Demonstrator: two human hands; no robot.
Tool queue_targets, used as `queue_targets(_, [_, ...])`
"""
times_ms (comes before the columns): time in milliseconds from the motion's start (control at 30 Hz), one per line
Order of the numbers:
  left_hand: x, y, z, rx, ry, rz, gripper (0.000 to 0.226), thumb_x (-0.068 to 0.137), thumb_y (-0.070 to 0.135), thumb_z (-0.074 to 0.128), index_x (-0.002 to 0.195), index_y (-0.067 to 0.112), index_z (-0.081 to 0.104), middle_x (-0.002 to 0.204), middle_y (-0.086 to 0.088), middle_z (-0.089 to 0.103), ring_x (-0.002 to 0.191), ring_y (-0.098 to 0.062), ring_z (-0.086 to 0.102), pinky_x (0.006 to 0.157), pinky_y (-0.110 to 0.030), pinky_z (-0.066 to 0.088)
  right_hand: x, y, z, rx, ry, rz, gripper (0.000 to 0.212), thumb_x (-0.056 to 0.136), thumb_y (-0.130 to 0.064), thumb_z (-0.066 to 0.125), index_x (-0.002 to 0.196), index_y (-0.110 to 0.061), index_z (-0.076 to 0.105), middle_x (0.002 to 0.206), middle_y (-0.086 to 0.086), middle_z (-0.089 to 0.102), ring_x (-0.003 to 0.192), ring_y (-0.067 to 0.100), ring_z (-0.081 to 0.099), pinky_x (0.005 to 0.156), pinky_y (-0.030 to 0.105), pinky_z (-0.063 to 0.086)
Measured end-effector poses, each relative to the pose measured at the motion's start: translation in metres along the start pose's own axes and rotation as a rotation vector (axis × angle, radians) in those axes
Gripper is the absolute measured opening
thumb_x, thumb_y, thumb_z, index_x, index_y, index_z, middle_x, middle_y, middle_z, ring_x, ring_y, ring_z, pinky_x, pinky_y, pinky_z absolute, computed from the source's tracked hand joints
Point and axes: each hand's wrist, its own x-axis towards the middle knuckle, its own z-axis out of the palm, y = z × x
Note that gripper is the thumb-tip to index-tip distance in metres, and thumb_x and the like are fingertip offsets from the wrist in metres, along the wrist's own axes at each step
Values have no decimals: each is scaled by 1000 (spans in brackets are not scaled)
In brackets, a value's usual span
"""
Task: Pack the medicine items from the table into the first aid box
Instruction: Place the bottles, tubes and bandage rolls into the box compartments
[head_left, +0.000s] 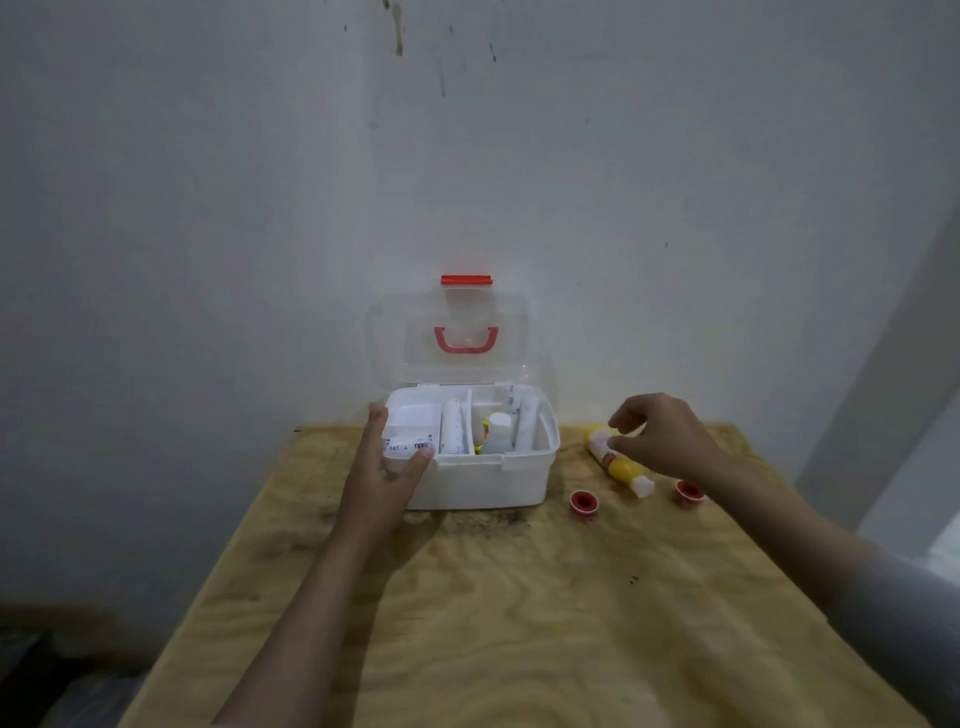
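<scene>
The white first aid box (483, 480) stands open at the back of the wooden table, its clear lid (452, 338) with a red handle raised against the wall. Inside lie a white bottle (498, 431), wrapped rolls and packets. My left hand (387, 467) grips the box's front left corner, thumb on the rim. My right hand (660, 434) hovers with fingers apart just over a yellow and white tube (618, 462) lying to the right of the box. Two red tape rolls sit on the table: one roll (584, 502) in front of the tube, the other roll (688, 491) partly behind my right wrist.
The plywood table (519, 597) butts against a grey stained wall. Its left edge drops to a dark floor; the right edge runs near a pale doorway strip.
</scene>
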Motion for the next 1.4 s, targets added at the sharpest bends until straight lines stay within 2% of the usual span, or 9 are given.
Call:
queue_targets(167, [-1,1,-1,21,17,0,78,86,39,62,150,24,21,160,11,13,144,-10,20,107,-23,25,-7,21,21,-216,-64,139,25,75,-30,66,98,-20,63,91,1,61,82,19,60,55,27,42])
queue_targets(400, [-1,-1,-1,0,33,-3,74,85,37,64,148,24,27,158,10,21,143,-10,25,113,-30,29,-9,25,47,-349,-16,110,24,76,-15,57,99,-10,50,94,11,62,73,27,50,53,30,35])
queue_targets(600, [0,-2,1,2,40,13,70,86,37,63,146,25,29,157,11,22,138,-6,26,110,-29,31,-5,29,40,-120,116,112,22,77,-14,56,97,-7,51,93,14,59,79,29,52,56,32,35])
queue_targets(767, [1,-5,1,-3,38,15,70,86,37,63,146,26,29,158,9,21,140,-11,27,111,-33,33,-11,28,39,-179,-41,94,30,78,-33,66,91,-13,48,86,2,50,83,21,49,59,31,35])
queue_targets(933, [1,-4,1,-6,40,20,70,85,36,64,146,25,30,158,9,22,135,-4,26,110,-30,32,-17,28,63,-84,4,41,23,79,-19,60,97,-6,53,96,16,62,86,30,54,60,31,34])
queue_targets(1033, [1,-5,1,-13,35,22,70,85,36,64,145,26,30,158,9,21,138,-6,26,111,-31,32,-17,30,66,-5,31,45,20,77,-16,61,94,-7,55,89,15,62,76,25,51,55,29,33])
queue_targets(1200, [2,-7,1,-8,37,29,70,85,37,64,146,26,30,158,9,21,142,-12,26,113,-36,32,-15,31,61,207,212,62,15,73,-14,70,86,-7,64,68,6,62,64,19,56,51,23,35])
queue_targets(1300, [2,-8,2,-3,37,29,71,85,39,63,146,27,29,158,10,20,141,-12,26,112,-35,33,-14,26,47,282,330,-2,16,72,-11,74,86,-7,68,67,3,62,63,18,58,54,20,40])
queue_targets(1400, [3,-9,2,-3,40,29,71,85,40,63,146,28,29,158,10,21,141,-13,27,110,-35,35,-15,19,31,297,388,-92,16,74,-11,73,89,-9,70,71,2,65,66,18,62,62,27,50])
